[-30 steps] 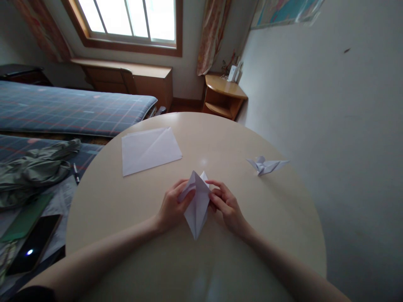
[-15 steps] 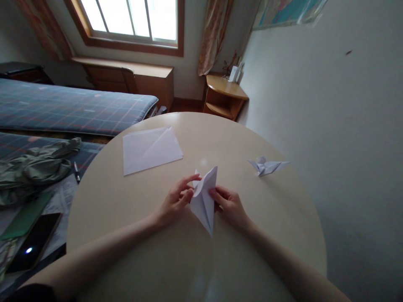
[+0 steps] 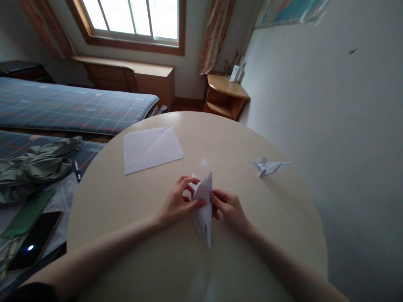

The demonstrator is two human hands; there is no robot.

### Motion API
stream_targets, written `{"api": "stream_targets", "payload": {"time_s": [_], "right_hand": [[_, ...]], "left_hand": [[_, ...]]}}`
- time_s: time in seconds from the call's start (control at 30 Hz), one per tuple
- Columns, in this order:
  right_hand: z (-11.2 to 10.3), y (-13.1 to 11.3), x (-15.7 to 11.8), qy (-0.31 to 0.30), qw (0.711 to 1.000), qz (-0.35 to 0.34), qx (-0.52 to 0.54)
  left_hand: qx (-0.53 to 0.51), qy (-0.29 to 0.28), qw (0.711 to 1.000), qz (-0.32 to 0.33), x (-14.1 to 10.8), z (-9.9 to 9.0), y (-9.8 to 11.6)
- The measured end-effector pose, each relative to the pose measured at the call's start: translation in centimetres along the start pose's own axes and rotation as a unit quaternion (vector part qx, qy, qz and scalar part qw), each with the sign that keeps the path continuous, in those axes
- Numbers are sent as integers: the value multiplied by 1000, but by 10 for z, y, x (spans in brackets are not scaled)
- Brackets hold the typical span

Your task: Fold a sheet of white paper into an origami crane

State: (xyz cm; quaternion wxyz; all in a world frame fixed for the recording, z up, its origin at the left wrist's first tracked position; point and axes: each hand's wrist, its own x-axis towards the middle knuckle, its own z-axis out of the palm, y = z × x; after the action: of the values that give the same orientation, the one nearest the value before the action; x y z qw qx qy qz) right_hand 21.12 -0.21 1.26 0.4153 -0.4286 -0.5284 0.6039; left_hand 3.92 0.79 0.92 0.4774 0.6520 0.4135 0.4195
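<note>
A folded piece of white paper (image 3: 203, 218), narrow and pointed at its lower end, is held between both hands over the round table (image 3: 132, 260). My left hand (image 3: 179, 199) grips it from the left, its thumb pressed on the front face and its fingers curled near the upper edge. On the other side, my right hand (image 3: 229, 205) pinches the right edge between thumb and fingers; some of those fingertips are hidden behind the paper. To the right lies a finished-looking white origami bird (image 3: 267, 167), apart from both hands.
White paper sheets (image 3: 151, 151) lie at the table's far left. Beyond the left edge are a phone (image 3: 36, 241), a green folder (image 3: 28, 214), a pen (image 3: 77, 171) and a crumpled grey-green cloth (image 3: 37, 163). A wall (image 3: 355, 147) rises close on the right.
The folded paper has become narrower, and its lower tip points further down. My left thumb has moved right onto its front face. The right hand stays at the right edge.
</note>
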Motion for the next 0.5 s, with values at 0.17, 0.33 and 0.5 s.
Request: {"api": "stream_targets", "payload": {"time_s": [0.17, 0.33, 0.5], "right_hand": [[-1, 2, 2, 21, 999, 8, 25], [-2, 2, 4, 51, 995, 26, 77], [-3, 4, 5, 59, 991, 43, 112]], "left_hand": [[-1, 20, 1000, -3, 0, 1, -2], [-54, -8, 998, 6, 0, -1, -2], [-57, 0, 998, 14, -1, 0, -1]]}}
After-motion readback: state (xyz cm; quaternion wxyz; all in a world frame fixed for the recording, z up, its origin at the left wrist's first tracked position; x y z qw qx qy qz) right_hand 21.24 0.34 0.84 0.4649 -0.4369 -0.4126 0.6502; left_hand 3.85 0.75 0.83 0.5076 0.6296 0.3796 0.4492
